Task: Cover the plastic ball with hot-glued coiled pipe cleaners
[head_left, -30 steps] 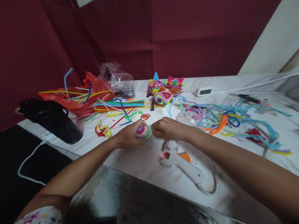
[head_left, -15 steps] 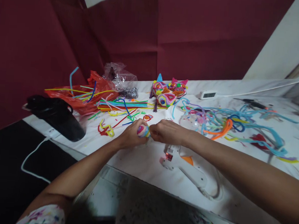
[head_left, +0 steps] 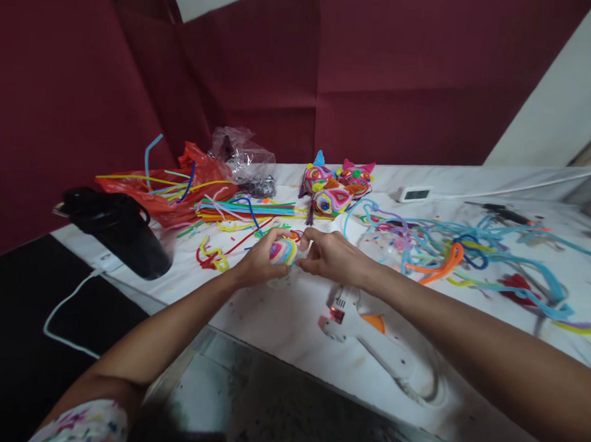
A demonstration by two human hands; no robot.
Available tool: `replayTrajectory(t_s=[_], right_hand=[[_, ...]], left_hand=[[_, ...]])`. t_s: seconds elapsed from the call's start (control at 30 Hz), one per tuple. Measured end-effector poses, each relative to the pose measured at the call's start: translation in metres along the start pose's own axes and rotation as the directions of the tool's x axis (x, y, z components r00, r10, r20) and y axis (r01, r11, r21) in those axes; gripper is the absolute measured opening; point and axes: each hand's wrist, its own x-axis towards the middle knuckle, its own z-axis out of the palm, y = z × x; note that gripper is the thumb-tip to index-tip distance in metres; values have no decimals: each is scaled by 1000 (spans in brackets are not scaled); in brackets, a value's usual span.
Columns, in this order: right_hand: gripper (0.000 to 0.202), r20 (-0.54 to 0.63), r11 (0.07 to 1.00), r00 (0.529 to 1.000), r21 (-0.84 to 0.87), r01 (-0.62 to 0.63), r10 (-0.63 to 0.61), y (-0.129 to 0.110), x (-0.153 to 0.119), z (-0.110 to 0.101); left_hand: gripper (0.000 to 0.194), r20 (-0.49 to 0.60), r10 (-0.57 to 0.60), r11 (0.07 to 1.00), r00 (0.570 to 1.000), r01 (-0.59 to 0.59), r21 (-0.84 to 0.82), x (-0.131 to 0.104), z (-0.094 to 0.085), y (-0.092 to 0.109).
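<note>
My left hand (head_left: pixel 259 262) is wrapped round a small ball (head_left: pixel 283 251) covered in pink, blue, yellow and white fuzzy strips. At the ball's right side my right hand (head_left: pixel 332 256) has its fingers curled into a pinch; what lies between the fingertips is too small to make out. Just below the right hand, a white glue gun (head_left: pixel 369 332) with an orange trigger lies on its side, a red light glowing on it. Bits of coloured pipe cleaner (head_left: pixel 212 256) are scattered left of the left hand.
Finished-looking colourful figures (head_left: pixel 332 190) stand at the back. Pipe cleaners (head_left: pixel 474 252) lie tangled on the right, more on a red plastic bag (head_left: pixel 178 180). A black bottle-like object (head_left: pixel 119 233) leans at left. A small white display (head_left: pixel 414 194) sits near the wall.
My right hand has turned and loosened from a fist against the ball to a looser pinch at its side. More of the ball's striped surface now shows. The view has shifted slightly.
</note>
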Motion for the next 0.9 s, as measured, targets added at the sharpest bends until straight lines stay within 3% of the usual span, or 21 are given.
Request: replayTrajectory(t_s=[0.13,0.4,0.57,0.7,0.9], right_hand=[[4,21,998,1000,-59,23,-22,0,-3,-5],[12,67,986,995,-139,87,-78,2,-3,-11],[20,37,998,997,25,62,-63,12,6,-8],[27,86,976,994,216,42,-62,19,13,-4],[19,161,917,986,397,-29,-39,23,21,-1]], left_hand=[[76,67,7,995,998,-1,-96,8,3,-2],[84,120,78,975,990,-50,-218,19,9,-11],[84,116,117,963,986,-84,-254,18,9,-16],[89,108,131,960,985,-99,-263,15,8,-19],[90,64,137,955,989,-115,-274,11,5,-22]])
